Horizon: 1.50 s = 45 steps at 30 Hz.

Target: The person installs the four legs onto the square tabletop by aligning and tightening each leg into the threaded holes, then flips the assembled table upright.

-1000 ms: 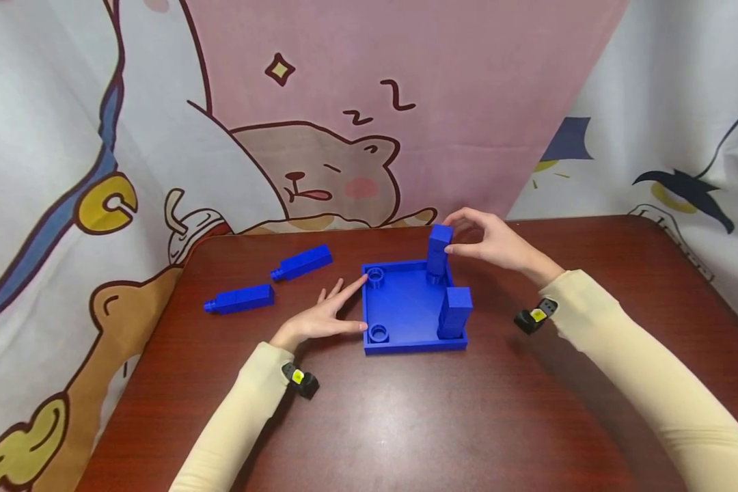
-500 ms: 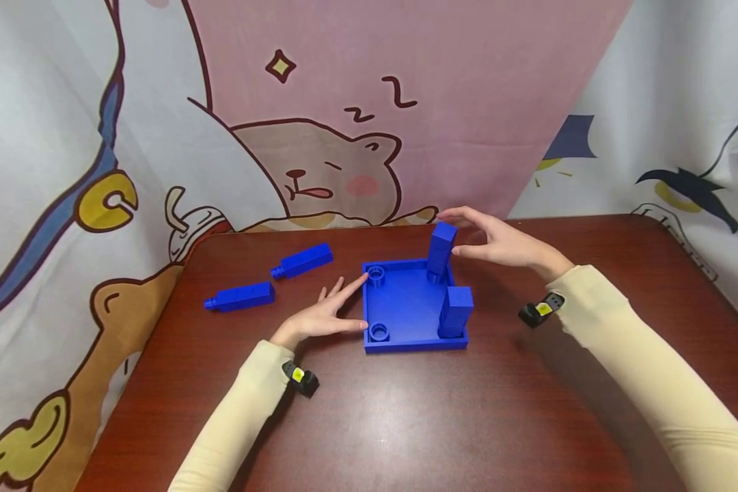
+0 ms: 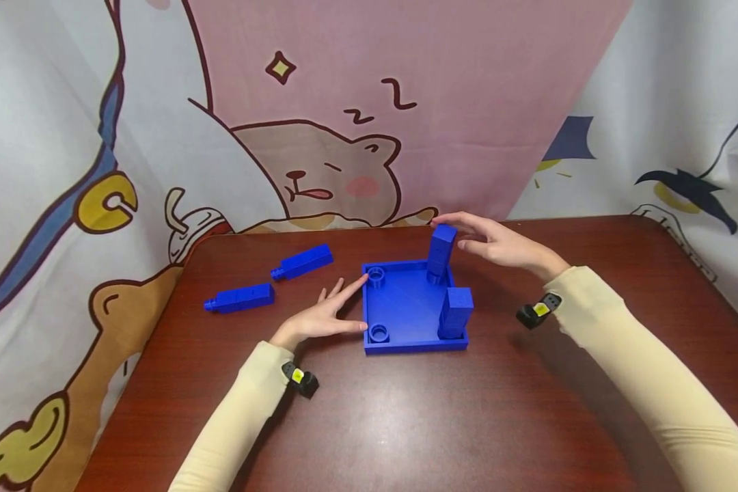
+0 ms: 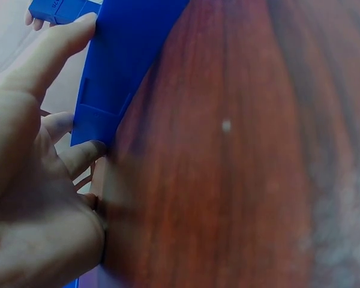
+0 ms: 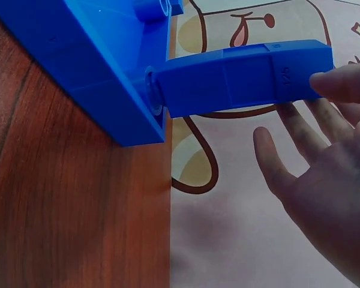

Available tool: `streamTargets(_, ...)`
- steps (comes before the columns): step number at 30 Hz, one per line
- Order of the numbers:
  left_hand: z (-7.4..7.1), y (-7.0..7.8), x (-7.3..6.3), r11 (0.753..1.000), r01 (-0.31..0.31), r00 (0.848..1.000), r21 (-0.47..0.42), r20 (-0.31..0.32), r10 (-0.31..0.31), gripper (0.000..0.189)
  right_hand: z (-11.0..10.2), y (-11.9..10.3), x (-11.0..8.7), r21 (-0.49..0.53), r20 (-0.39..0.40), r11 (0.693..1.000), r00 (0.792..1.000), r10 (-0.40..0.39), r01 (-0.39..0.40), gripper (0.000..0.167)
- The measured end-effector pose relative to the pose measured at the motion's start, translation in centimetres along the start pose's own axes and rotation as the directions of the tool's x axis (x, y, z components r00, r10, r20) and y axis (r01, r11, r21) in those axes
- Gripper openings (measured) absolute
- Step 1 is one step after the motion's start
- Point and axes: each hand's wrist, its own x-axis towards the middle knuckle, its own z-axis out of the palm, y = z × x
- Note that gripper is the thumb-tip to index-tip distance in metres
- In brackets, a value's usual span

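Note:
A blue square tray-like base (image 3: 415,347) lies on the table, with round sockets showing at its two left corners. My left hand (image 3: 320,318) rests beside it, fingers spread, thumb and index fingertips against its left side. At the far right corner a blue square leg (image 3: 441,249) stands in its socket, leaning slightly. My right hand (image 3: 498,242) is around the top of that leg, fingers reaching behind it and thumb a little off to the right. In the right wrist view, the thumb overlaps the end of the leg (image 5: 246,78). A second leg (image 3: 456,311) stands at the near right corner.
Two more blue legs, a farther one (image 3: 304,262) and a nearer one (image 3: 242,298), lie on the table left of the base, threaded-looking ends pointing left. Behind the brown table (image 3: 406,424) hangs a printed curtain (image 3: 467,89).
My right thumb has come away from the far leg, and the fingers have loosened and straightened behind it. The leg stays upright in the corner. My left hand has kept its place.

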Motion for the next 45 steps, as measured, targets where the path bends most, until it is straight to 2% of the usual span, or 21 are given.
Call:
streamTargets(4, 0.1, -0.1, 0.0, 1.0, -0.005, 1.0, 0.003, -0.002, 0.005, 0.09, 0.1, 0.3, 0.1, -0.004, -0.028, 1.0, 1.0, 0.008, -0.008, 0.044)
streamTargets(8, 0.1, -0.1, -0.1, 1.0, -0.005, 1.0, 0.001, -0.001, 0.005, 0.09, 0.3, 0.6, 0.2, -0.003, -0.103, 0.999, 0.994, 0.032, -0.033, 0.039)
streamTargets(15, 0.1, -0.1, 0.0, 1.0, -0.012, 1.0, -0.002, -0.005, 0.012, 0.09, 0.8, 0.1, -0.1, -0.032, -0.268, 0.992, 0.958, 0.106, -0.119, 0.038)
streamTargets(22, 0.2, 0.0, 0.0, 1.0, -0.005, 1.0, -0.007, -0.004, 0.005, 0.09, 1.2, -0.1, -0.2, -0.03, -0.303, 0.994, 0.948, 0.095, -0.109, 0.04)
streamTargets(24, 0.2, 0.0, -0.1, 1.0, 0.0, 1.0, -0.008, 0.0, 0.0, 0.091, 1.2, -0.1, -0.2, -0.024, -0.297, 0.994, 0.95, 0.099, -0.111, 0.042)
streamTargets(27, 0.2, 0.0, -0.1, 1.0, 0.0, 1.0, -0.007, 0.002, 0.0, 0.091, 1.0, 0.0, -0.2, -0.017, -0.252, 0.994, 0.963, 0.098, -0.105, 0.049)
streamTargets(32, 0.1, 0.0, -0.1, 1.0, 0.017, 1.0, -0.011, 0.005, -0.016, 0.091, 0.2, 0.1, -0.1, 0.024, -0.111, 1.0, 0.994, 0.014, -0.011, 0.057)
streamTargets(35, 0.1, 0.1, 0.0, 1.0, 0.028, 1.0, -0.012, 0.01, -0.028, 0.091, 0.0, 0.1, 0.1, 0.042, -0.064, 0.999, 0.998, -0.02, 0.023, 0.059)
streamTargets(45, -0.1, 0.2, -0.1, 1.0, 0.026, 1.0, -0.017, 0.009, -0.026, 0.091, 0.2, -0.2, 1.2, 0.033, -0.025, 0.999, 1.0, 0.01, -0.009, 0.051)
